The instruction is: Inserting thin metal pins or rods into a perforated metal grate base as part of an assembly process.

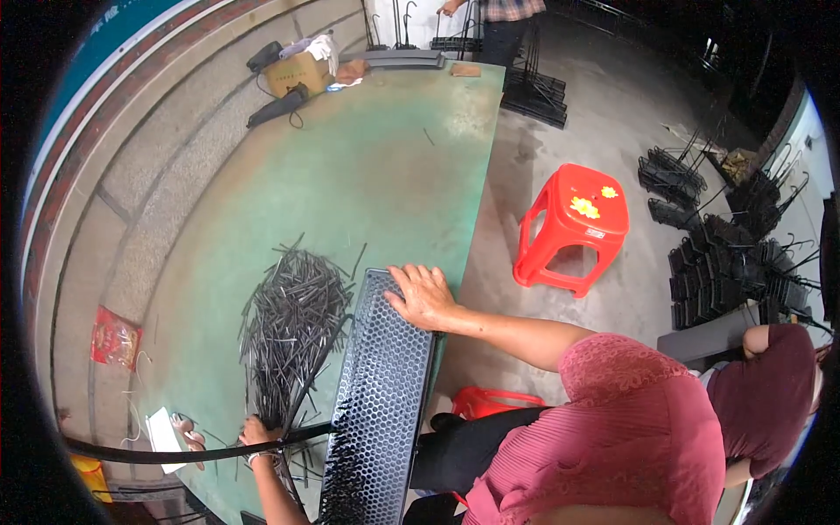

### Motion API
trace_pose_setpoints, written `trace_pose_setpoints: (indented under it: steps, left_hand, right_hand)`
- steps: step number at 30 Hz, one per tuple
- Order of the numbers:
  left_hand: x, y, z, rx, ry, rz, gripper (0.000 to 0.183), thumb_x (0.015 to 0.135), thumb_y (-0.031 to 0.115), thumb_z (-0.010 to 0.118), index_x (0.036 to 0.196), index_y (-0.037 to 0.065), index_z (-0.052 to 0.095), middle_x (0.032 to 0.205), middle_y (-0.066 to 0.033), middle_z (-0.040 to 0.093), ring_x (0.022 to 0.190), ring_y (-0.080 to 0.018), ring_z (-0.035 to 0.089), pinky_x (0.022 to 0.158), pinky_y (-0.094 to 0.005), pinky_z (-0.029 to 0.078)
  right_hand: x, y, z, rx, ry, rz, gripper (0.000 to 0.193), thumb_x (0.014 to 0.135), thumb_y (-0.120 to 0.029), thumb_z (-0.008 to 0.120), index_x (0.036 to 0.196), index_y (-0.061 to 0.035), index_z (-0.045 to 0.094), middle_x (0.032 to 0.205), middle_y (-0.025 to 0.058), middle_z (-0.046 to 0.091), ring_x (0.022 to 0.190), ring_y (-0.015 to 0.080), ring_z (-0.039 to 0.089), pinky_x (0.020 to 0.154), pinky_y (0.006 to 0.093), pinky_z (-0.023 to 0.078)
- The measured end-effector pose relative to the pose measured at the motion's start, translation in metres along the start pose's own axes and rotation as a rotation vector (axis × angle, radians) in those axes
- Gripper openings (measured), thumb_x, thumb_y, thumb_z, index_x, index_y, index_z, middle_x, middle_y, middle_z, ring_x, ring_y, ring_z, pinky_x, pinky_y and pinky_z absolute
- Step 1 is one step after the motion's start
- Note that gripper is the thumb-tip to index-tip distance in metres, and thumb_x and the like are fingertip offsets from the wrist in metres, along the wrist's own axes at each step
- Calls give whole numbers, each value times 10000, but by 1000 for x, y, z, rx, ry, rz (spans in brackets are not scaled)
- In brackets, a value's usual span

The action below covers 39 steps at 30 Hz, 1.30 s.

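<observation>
A long dark panel with a honeycomb of holes [381,359] slants along the table's near edge. Short black bristle-like strips [346,468] crowd its lower end, while the upper part shows bare holes. My right hand [424,296] grips the panel's far corner, thumb on the face and fingers over the rim. Left of the panel lies a heap of loose thin black strips [297,306]. At the heap's lower end my left hand [256,433] has its fingers curled around black strips; its fingertips are partly hidden. A dark band [201,456] passes across the view near my left wrist.
A green table [350,184] holds a cardboard box [297,74] at its far end. A white card [164,440] lies left, beside what looks like fingers. Right of the table stand a red stool [573,223] and black racks [713,271]. A person [761,394] is at the right, another [507,13] far back.
</observation>
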State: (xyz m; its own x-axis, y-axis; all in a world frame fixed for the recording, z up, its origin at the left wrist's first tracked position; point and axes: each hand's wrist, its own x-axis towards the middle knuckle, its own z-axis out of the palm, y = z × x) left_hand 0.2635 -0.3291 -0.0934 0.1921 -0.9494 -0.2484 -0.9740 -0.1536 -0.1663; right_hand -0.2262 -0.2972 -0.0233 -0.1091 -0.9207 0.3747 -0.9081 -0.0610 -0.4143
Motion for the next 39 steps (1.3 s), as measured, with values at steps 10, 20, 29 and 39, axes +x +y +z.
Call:
trace_pose_setpoints:
  steps: [10, 20, 29, 39]
  left_hand:
    - [-16, 3, -15, 35, 49, -133, 743, 478, 458, 826, 1021, 55, 520, 1107, -136, 488, 1076, -316, 508, 871, -466, 432]
    - [-11, -12, -1, -23, 78, 20, 713, 442, 384, 861, 973, 49, 522, 1044, -163, 576, 979, -352, 575, 811, -451, 477]
    - [4, -18, -6, -75, -97, 24, 752, 416, 311, 888, 984, 9, 498, 1042, -212, 553, 966, -381, 573, 819, -432, 498]
    - [0, -18, 18, -4, 74, 129, 721, 449, 200, 874, 1005, 7, 457, 1046, -193, 517, 951, -377, 562, 782, -421, 506]
  right_hand:
    - [2, -6, 0, -3, -6, -7, 447, 867, -356, 499, 1199, -60, 454, 984, 140, 520, 939, 285, 492, 782, 423, 327]
    - [0, -2, 4, -46, 8, -11, 451, 866, -367, 496, 1199, -64, 468, 975, 136, 531, 920, 284, 505, 767, 427, 340]
    - [2, -10, 1, -26, 1, -21, 454, 865, -363, 494, 1206, -64, 466, 974, 135, 531, 912, 286, 508, 759, 426, 344]
    - [1, -10, -4, -2, -52, 17, 448, 874, -367, 479, 1206, -67, 464, 998, 145, 534, 953, 291, 501, 788, 432, 339]
